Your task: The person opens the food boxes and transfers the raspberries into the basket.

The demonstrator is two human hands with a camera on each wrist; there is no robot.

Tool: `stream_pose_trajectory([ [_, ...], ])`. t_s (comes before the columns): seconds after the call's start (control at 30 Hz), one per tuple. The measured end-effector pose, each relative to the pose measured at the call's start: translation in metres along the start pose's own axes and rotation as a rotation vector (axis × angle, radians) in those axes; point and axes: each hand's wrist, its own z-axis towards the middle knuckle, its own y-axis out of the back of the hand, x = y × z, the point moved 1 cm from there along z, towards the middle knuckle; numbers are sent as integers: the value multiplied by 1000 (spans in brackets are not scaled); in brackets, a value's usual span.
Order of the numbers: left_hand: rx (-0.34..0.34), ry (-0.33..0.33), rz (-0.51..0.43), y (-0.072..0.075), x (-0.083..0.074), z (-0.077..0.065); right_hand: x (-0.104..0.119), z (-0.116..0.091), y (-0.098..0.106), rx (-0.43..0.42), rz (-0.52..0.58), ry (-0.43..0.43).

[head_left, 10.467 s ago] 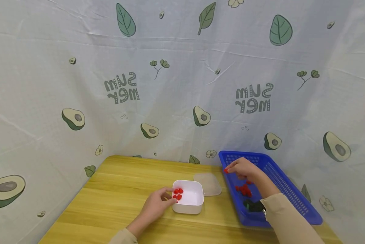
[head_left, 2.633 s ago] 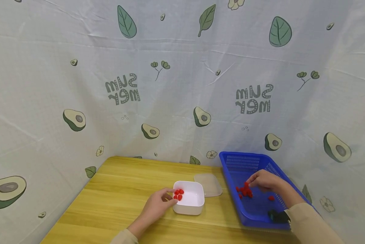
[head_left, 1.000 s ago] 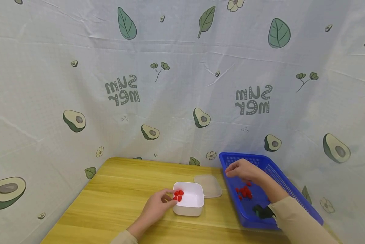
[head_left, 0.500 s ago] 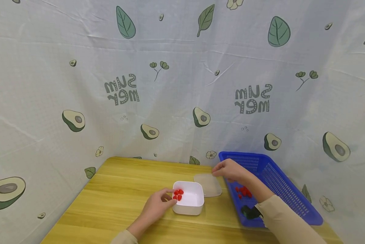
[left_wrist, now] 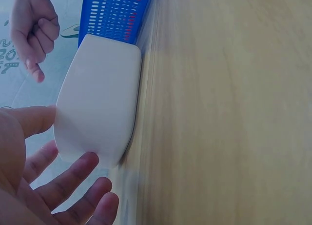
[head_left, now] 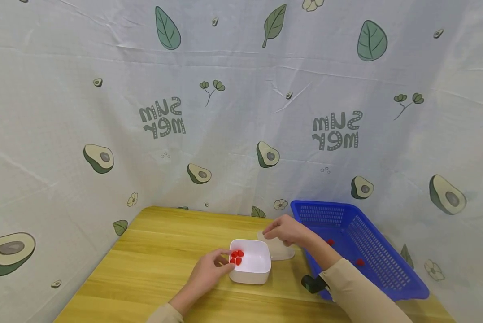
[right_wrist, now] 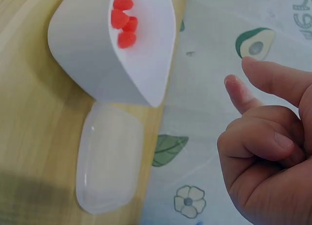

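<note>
My left hand [head_left: 209,271] holds the left side of a square white plastic box [head_left: 261,262], thumb and index finger at its rim. In the left wrist view, the fingers spread along the box's wall [left_wrist: 97,93]. Inside the box, several small red pieces [right_wrist: 123,20] cluster at one side. Over a translucent lid [head_left: 279,253] behind and right of the box hovers my right hand [head_left: 287,231]. Its thumb and index finger point forward with a small gap between the tips; the other fingers curl into the palm. Nothing shows between those fingertips.
A blue perforated basket [head_left: 386,258] stands at the right, with a few red pieces [head_left: 360,262] in it and more hidden by my right arm. A black device [head_left: 311,283] sits at my right wrist. A printed curtain [head_left: 233,112] hangs behind the wooden table [head_left: 164,242].
The right hand has moved left from above the basket to over the lid, towards the box. My left hand and the box stay where they were.
</note>
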Motion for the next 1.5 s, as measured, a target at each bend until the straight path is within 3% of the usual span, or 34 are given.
stream_pose_trajectory([
  [0.47, 7, 13, -9, 0, 3, 3, -6, 20, -44, 45, 57, 8],
  [0.67, 6, 16, -12, -1, 2, 4, -9, 22, -56, 30, 13, 1],
  [1.0, 9, 30, -14, 0, 2, 4, -7, 22, -72, 55, 120, 3],
  [1.5, -1, -19, 0, 1, 3, 2, -4, 30, -93, -9, 73, -98],
])
